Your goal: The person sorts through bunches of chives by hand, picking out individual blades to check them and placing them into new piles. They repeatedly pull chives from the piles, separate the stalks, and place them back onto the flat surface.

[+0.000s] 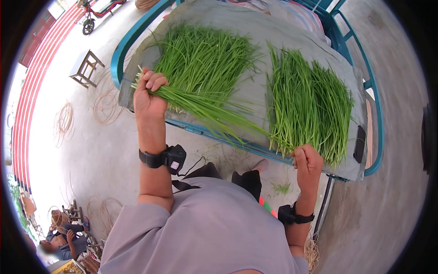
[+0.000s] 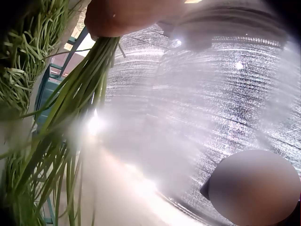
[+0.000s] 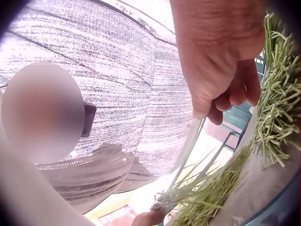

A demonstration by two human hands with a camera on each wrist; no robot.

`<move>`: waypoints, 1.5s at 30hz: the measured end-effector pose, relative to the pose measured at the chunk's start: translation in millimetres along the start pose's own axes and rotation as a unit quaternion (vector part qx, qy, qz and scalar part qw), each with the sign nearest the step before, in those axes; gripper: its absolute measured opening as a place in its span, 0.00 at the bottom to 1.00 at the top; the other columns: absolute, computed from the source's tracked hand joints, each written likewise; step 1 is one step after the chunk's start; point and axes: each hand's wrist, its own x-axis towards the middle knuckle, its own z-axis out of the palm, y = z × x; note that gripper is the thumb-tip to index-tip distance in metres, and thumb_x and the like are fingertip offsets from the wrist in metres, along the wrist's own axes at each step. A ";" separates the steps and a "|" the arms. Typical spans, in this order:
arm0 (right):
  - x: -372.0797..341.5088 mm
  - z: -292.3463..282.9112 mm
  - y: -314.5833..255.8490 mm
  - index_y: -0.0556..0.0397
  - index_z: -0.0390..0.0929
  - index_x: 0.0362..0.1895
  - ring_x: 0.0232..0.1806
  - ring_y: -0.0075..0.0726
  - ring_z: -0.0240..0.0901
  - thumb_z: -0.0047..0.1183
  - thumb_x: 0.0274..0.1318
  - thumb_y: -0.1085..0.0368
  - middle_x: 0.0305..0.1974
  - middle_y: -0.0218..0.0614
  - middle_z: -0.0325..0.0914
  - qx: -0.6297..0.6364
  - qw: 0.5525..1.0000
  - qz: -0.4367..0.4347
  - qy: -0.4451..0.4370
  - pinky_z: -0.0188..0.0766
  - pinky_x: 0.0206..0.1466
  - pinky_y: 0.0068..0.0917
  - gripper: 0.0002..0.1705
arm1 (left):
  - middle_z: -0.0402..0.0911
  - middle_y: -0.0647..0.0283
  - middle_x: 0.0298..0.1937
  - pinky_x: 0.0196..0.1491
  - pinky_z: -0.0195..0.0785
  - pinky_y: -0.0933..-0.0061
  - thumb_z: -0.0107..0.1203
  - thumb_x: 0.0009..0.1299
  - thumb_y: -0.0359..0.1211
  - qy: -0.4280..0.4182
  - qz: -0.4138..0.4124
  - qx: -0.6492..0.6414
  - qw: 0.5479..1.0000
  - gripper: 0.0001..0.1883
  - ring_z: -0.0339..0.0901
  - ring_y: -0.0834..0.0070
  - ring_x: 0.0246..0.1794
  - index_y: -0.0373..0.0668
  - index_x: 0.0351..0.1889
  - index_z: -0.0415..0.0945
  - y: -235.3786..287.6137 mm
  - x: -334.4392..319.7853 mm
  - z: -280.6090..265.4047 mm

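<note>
My left hand (image 1: 151, 98) grips a bunch of long green chives (image 1: 196, 106) near its pale cut ends, the blades trailing toward the right. In the left wrist view the bunch (image 2: 89, 75) hangs below the curled left hand (image 2: 134, 16). Beside the front edge of the cart, my right hand (image 1: 309, 160) pinches a thin chive blade that stretches across from the bunch. The right wrist view shows this strand (image 3: 188, 150) running from the right hand (image 3: 221, 61) down toward the left. A pile of chives (image 1: 205, 52) lies behind the bunch, and another pile (image 1: 310, 100) lies just beyond my right hand.
Both piles lie on a grey cloth (image 1: 255, 98) over a blue metal cart (image 1: 119, 59). A phone (image 1: 359, 144) rests at the cloth's right edge. On the floor to the left are a wooden stool (image 1: 86, 68) and coils of cane (image 1: 64, 121). A person (image 1: 68, 242) sits at lower left.
</note>
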 end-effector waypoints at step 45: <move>62.9 48.3 -71.6 0.50 0.68 0.39 0.17 0.16 0.51 0.39 0.70 0.52 0.21 0.22 0.58 -0.711 -0.690 -0.120 0.065 0.56 0.22 0.18 0.16 | 0.65 0.48 0.63 0.62 0.61 0.59 0.52 0.69 0.36 -0.381 0.001 0.732 0.565 0.20 0.67 0.53 0.61 0.44 0.59 0.66 -128.1 -105.5 -15.0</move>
